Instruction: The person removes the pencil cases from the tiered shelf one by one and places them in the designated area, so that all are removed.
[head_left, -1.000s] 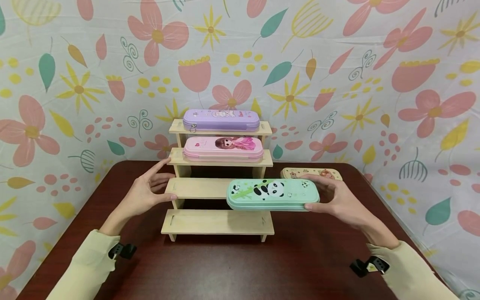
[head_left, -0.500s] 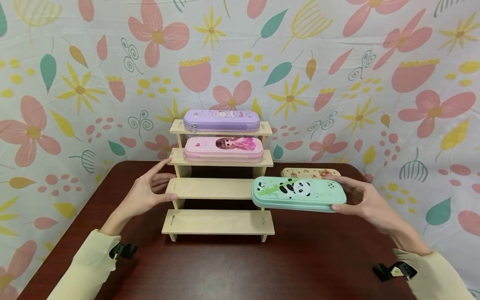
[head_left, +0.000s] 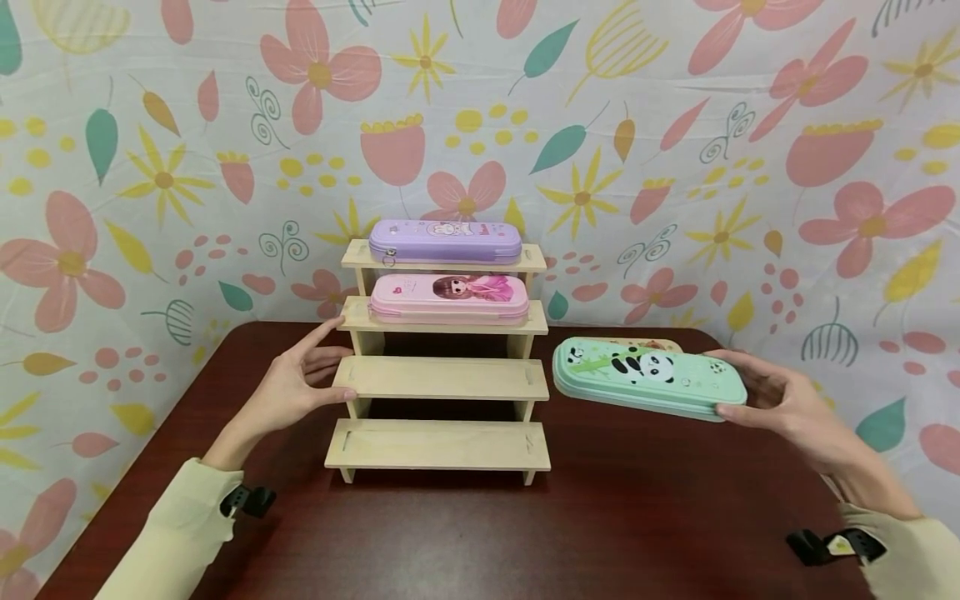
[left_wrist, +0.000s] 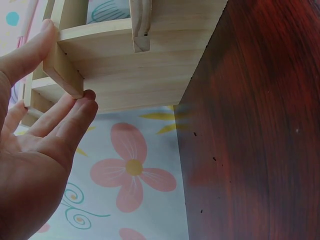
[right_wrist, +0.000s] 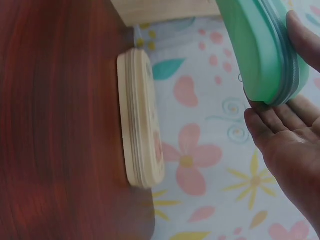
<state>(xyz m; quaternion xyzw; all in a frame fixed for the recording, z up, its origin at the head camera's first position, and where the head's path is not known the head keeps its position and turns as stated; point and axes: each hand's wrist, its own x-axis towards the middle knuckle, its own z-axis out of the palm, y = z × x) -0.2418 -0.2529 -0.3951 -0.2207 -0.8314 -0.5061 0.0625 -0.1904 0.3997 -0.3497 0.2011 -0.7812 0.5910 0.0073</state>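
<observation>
My right hand (head_left: 791, 412) pinches the right end of a mint-green pencil case (head_left: 648, 377) with a panda and bamboo on its lid. The case is in the air, right of a four-tier wooden rack (head_left: 442, 379). In the right wrist view my thumb and fingers are on opposite sides of this zipped case (right_wrist: 265, 55). My left hand (head_left: 292, 379) holds the rack's left side. Its thumb and fingertips touch board ends in the left wrist view, around a wooden end piece (left_wrist: 62, 72). A purple pencil case (head_left: 446, 242) lies on the top tier, a pink one (head_left: 450, 300) on the tier below.
A cream pencil case (right_wrist: 140, 120) lies on the dark red-brown table (head_left: 480, 533) at the back right, mostly hidden behind the green one in the head view. A flower-patterned cloth (head_left: 480, 108) hangs behind the table.
My right hand has moved right with the green pencil case, from in front of the rack to beside it. The case has tilted slightly, right end lower. My left hand has stayed on the rack.
</observation>
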